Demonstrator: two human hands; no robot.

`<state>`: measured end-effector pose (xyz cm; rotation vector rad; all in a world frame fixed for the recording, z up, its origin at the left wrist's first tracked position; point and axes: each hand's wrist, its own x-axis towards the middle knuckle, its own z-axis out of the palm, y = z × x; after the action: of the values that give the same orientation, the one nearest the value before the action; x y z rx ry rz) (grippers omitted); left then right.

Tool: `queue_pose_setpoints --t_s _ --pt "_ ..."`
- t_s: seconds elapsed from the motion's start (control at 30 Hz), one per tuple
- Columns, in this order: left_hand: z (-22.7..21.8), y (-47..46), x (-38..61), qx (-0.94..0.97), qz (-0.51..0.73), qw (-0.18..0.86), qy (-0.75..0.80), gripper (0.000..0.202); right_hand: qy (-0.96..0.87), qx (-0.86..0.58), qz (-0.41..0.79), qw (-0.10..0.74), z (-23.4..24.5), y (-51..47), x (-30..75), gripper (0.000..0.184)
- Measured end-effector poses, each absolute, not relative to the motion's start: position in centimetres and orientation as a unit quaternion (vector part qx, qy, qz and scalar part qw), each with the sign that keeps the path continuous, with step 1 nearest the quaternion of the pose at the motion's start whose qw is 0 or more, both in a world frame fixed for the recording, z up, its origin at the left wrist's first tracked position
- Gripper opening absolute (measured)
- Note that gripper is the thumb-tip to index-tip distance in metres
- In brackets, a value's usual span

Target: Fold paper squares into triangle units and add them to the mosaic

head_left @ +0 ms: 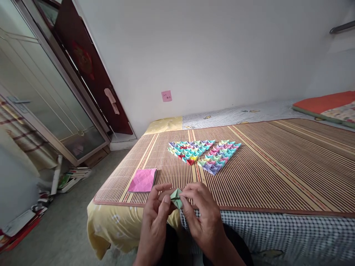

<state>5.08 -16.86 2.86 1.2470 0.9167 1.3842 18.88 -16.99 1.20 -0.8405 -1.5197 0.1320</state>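
Between my two hands is a small piece of folded green paper [176, 198], an origami shape with pointed flaps. My left hand [157, 211] grips its left side, the thumb pressed on the front. The thumb and fingertips of my right hand [202, 210] pinch its right edge. Just beyond my left hand lies a stack of pink paper squares [142, 180] with crease lines on the top sheet. Farther out, many small folded paper pieces in several colours form two groups, a left group [191, 149] and a right group [222, 157].
A striped bamboo mat [263, 173] covers the bed, its front edge just past my hands. Checked cloth [277, 229] hangs down in front. A folded orange quilt [324, 102] lies at the far right. A pink note [166, 96] is on the wall. Books [74, 173] sit on the floor, left.
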Motion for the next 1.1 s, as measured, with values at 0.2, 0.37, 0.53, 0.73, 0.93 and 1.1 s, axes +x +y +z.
queue_pose_setpoints --t_s 0.2,0.37,0.53,0.73,0.93,1.1 --pt "3.0 -16.7 5.5 0.465 0.583 0.542 0.387 0.022 -0.633 -0.372 0.057 0.676 0.9 -16.7 18.7 0.018" --pt "3.2 -16.7 5.8 0.415 0.6 0.571 0.376 0.024 -0.628 -0.379 0.052 0.677 1.1 -16.7 18.9 0.018" --pt "2.6 -16.9 5.8 0.449 0.604 0.542 0.374 0.026 -0.626 -0.392 0.041 0.673 1.0 -16.8 19.3 0.018" --pt "1.8 -17.1 6.2 0.498 0.595 0.495 0.392 0.026 -0.648 -0.384 0.035 0.656 0.7 -16.7 19.4 0.027" --pt "1.3 -17.3 6.8 0.502 0.583 0.489 0.412 0.028 -0.663 -0.411 0.0 0.625 0.8 -16.6 18.9 0.026" --pt "1.1 -16.9 6.9 0.497 0.591 0.487 0.408 0.028 -0.682 -0.453 -0.07 0.57 0.9 -16.4 18.7 0.015"
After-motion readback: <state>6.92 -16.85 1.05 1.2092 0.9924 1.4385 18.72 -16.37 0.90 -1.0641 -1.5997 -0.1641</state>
